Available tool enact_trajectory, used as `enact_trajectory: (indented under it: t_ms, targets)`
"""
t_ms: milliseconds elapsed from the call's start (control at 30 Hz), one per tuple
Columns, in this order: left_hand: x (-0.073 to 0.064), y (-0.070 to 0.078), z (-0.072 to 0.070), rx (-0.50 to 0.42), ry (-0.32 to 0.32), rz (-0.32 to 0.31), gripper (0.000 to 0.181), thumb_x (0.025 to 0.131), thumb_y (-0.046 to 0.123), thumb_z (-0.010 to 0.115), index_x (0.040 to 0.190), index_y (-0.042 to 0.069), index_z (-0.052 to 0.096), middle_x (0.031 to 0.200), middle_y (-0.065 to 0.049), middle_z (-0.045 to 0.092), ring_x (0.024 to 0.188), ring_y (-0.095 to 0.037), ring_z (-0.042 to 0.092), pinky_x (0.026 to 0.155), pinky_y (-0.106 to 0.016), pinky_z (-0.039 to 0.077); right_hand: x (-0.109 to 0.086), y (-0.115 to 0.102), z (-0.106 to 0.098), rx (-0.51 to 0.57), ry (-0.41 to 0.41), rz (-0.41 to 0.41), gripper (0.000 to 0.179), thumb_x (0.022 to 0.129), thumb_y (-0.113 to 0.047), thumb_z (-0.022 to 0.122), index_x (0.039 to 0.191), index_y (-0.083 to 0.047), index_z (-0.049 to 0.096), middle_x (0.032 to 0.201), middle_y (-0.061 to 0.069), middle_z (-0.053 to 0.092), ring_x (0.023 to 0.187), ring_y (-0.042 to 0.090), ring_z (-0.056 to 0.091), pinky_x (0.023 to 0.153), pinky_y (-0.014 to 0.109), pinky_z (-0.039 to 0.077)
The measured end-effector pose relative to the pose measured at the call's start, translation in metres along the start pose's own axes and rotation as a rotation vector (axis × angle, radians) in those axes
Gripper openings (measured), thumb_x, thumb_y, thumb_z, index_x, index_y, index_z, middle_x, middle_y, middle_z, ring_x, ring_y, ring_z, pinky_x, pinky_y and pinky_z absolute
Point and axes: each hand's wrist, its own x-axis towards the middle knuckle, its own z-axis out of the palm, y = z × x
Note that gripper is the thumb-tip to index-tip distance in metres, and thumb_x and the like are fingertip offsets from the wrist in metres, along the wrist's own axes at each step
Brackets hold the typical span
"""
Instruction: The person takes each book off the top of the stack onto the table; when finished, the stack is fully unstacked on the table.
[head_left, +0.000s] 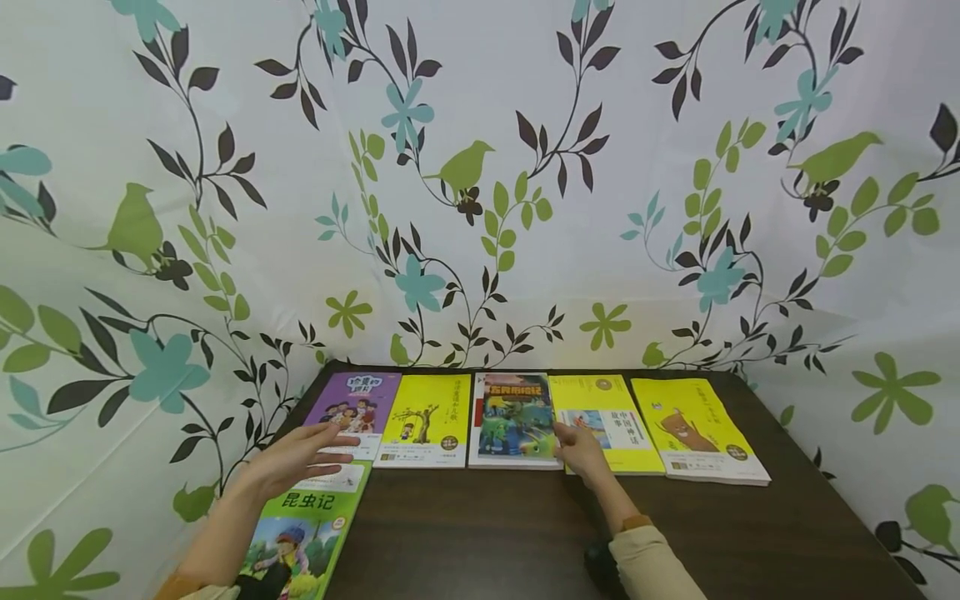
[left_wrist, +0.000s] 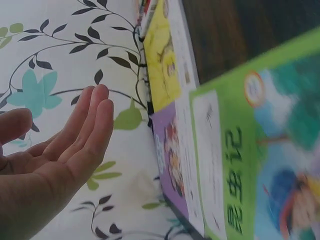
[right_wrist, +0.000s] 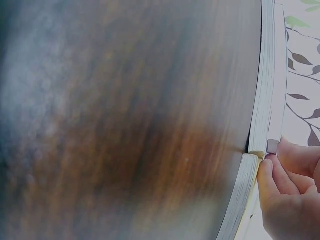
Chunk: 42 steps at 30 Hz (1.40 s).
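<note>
My right hand (head_left: pixel 585 454) is at the right edge of a thin dark blue-green book (head_left: pixel 516 417), which lies on a thicker white-edged book (right_wrist: pixel 261 100) in the middle of the row. In the right wrist view, thumb and fingers pinch the corner of the thin upper book (right_wrist: pixel 277 90). A yellow book with a white label (head_left: pixel 618 454) lies partly behind this hand. Over the purple book (head_left: pixel 348 408) and the green book (head_left: pixel 318 512), my left hand (head_left: pixel 300 458) hovers with fingers extended, holding nothing. The left wrist view shows it apart from both covers.
Left of the middle pile lies a yellow book with a tree picture (head_left: pixel 423 417). Another yellow book (head_left: pixel 697 433) is at the row's right end. All rest on a dark brown table (head_left: pixel 465 533), with a flower-and-bird patterned covering (head_left: pixel 480 233) behind and at both sides.
</note>
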Motion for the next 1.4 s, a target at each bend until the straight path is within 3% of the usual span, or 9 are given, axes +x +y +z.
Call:
enact_trajectory:
  t_ms: [267,500,767,967,1100,1400]
  targets:
    - [0.03,0.008,0.014,-0.069,-0.04,0.068,0.064,0.107,0.033,0.036,0.15,-0.011,0.017,0.145,-0.035,0.039,0.128,-0.045,0.05,0.103,-0.047,0.046,0.0,-0.002,0.001,-0.011,0.018,0.007,0.052,0.087,0.004,0.062,0.138,0.004,0.052,0.139,0.025,0.053,0.127,0.043,0.051,0.1,0.05,0.047]
    - [0.052,0.01,0.035,-0.099,0.015,0.033,0.062,0.105,0.033,0.043,0.147,-0.011,0.028,0.142,-0.031,0.047,0.124,-0.042,0.055,0.103,-0.05,0.046,0.0,-0.001,0.0,-0.013,0.016,0.037,0.053,0.087,0.003,0.063,0.138,0.001,0.052,0.14,0.023,0.053,0.128,0.043,0.05,0.102,0.052,0.045]
    - [0.081,0.009,0.063,-0.132,0.107,-0.052,0.057,0.103,0.034,0.048,0.143,-0.005,0.041,0.135,-0.025,0.056,0.119,-0.04,0.059,0.095,-0.046,0.052,0.0,0.001,0.001,-0.007,0.013,0.033,0.053,0.086,0.003,0.063,0.138,0.0,0.053,0.139,0.024,0.054,0.127,0.042,0.051,0.098,0.049,0.049]
    - [0.105,0.007,0.087,-0.165,0.085,-0.046,0.065,0.102,0.042,0.047,0.141,-0.009,0.041,0.132,-0.024,0.059,0.12,-0.04,0.059,0.097,-0.044,0.052,0.0,0.0,-0.001,-0.004,0.014,0.028,0.052,0.087,0.003,0.063,0.138,0.002,0.053,0.138,0.025,0.054,0.127,0.042,0.051,0.098,0.05,0.049]
    - [0.121,0.009,0.108,-0.187,0.108,-0.06,0.06,0.104,0.037,0.044,0.14,-0.011,0.041,0.131,-0.026,0.059,0.118,-0.039,0.061,0.098,-0.045,0.051,0.0,-0.001,-0.002,0.002,0.011,0.021,0.051,0.088,0.003,0.063,0.138,0.002,0.052,0.139,0.024,0.053,0.127,0.042,0.051,0.099,0.051,0.048]
    - [0.147,0.008,0.143,-0.106,0.122,-0.078,0.054,0.105,0.028,0.043,0.135,-0.017,0.042,0.122,-0.03,0.06,0.115,-0.041,0.06,0.098,-0.049,0.05,0.0,-0.001,0.0,-0.003,0.021,0.016,0.05,0.088,0.003,0.063,0.137,0.003,0.053,0.138,0.024,0.054,0.125,0.042,0.053,0.098,0.05,0.049]
